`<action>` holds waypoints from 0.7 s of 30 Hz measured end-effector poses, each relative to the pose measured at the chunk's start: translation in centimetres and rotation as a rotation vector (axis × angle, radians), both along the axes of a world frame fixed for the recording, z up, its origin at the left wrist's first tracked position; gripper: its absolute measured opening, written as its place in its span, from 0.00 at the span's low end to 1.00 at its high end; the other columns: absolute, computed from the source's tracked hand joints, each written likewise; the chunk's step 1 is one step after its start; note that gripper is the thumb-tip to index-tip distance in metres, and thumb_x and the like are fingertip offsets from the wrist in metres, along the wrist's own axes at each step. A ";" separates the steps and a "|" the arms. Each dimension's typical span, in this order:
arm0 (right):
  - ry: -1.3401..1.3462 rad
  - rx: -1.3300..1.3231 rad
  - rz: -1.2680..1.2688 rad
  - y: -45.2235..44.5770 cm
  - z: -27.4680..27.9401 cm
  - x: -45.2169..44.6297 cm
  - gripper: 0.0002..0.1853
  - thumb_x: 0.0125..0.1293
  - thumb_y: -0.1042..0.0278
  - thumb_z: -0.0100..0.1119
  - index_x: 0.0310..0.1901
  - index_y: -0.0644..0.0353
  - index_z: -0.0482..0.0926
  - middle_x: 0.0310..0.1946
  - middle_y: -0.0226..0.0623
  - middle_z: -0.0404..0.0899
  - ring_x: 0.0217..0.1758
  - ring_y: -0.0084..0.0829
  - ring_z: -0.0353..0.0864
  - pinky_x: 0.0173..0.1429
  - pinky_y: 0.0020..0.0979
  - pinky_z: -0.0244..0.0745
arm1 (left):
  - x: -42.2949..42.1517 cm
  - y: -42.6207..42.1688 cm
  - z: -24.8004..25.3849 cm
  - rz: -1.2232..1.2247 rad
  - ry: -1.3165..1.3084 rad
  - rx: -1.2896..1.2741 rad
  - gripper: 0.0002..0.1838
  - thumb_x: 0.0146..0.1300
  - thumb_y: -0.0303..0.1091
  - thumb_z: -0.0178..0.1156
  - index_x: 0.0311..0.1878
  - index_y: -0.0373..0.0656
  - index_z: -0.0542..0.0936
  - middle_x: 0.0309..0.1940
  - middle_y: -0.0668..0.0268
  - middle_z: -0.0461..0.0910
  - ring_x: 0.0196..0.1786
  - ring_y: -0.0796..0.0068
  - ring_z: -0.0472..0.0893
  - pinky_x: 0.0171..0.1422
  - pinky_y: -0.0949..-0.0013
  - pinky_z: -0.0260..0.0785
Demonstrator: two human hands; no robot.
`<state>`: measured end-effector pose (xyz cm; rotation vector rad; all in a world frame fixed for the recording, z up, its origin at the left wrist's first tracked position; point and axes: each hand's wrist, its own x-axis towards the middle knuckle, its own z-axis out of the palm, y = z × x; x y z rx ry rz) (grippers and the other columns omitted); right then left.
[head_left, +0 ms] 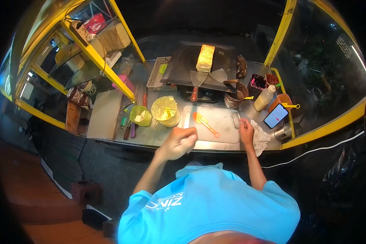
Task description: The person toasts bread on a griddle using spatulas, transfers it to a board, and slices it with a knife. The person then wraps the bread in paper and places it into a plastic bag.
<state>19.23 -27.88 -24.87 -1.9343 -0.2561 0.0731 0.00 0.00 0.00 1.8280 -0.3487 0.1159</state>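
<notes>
My left hand [179, 143] is closed in a loose fist above the counter's front edge, left of the white cutting board [225, 131]. Whatever its fingers might hold is hidden. At the board's right side, the fingers of my right hand [247, 132] pinch a small metal grater-like tool [235, 120]. An orange spatula [207, 125] lies on the board between my hands. Behind my left hand stand a tub of pale yellow spread [166, 112] and a green cup [140, 116]. A crumpled white cloth [261, 139] lies beside my right wrist.
A stack of bread slices [205, 59] sits on the dark griddle [181, 61], with two metal scrapers [198, 79] [219, 75] at its front. To the right are a pale squeeze bottle [264, 98], a lit phone [276, 116] and a metal cup [283, 132]. Yellow posts [103, 67] frame the stall.
</notes>
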 end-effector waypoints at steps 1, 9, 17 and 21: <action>-0.044 0.101 -0.053 0.5 2.2 0.5 0.14 0.67 0.70 0.60 0.53 0.58 0.79 0.25 0.29 0.79 0.24 0.17 0.73 0.30 0.22 0.68 | 1.1 -0.1 -2.8 0.045 0.047 0.115 0.22 0.76 0.45 0.50 0.26 0.43 0.72 0.17 0.69 0.75 0.19 0.79 0.72 0.25 0.73 0.63; 0.064 0.307 -0.067 6.0 15.0 8.1 0.26 0.67 0.59 0.65 0.61 0.63 0.70 0.24 0.33 0.81 0.18 0.18 0.75 0.17 0.22 0.65 | 11.1 -0.2 -13.2 0.435 0.496 -0.672 0.24 0.73 0.58 0.49 0.41 0.44 0.76 0.24 0.69 0.78 0.21 0.81 0.72 0.25 0.78 0.62; 0.194 0.212 -0.093 11.2 13.7 13.4 0.28 0.64 0.53 0.66 0.59 0.64 0.72 0.24 0.39 0.84 0.13 0.22 0.74 0.16 0.24 0.69 | 19.1 7.7 -12.6 0.071 0.737 -0.913 0.15 0.71 0.51 0.57 0.42 0.48 0.74 0.21 0.78 0.68 0.15 0.86 0.60 0.18 0.79 0.50; 0.349 0.356 -0.030 10.2 12.4 16.8 0.16 0.70 0.57 0.56 0.48 0.61 0.79 0.23 0.37 0.82 0.13 0.19 0.72 0.17 0.21 0.67 | 18.3 10.4 -4.6 0.174 0.586 -0.519 0.15 0.73 0.48 0.53 0.43 0.45 0.75 0.16 0.81 0.61 0.14 0.90 0.56 0.16 0.80 0.45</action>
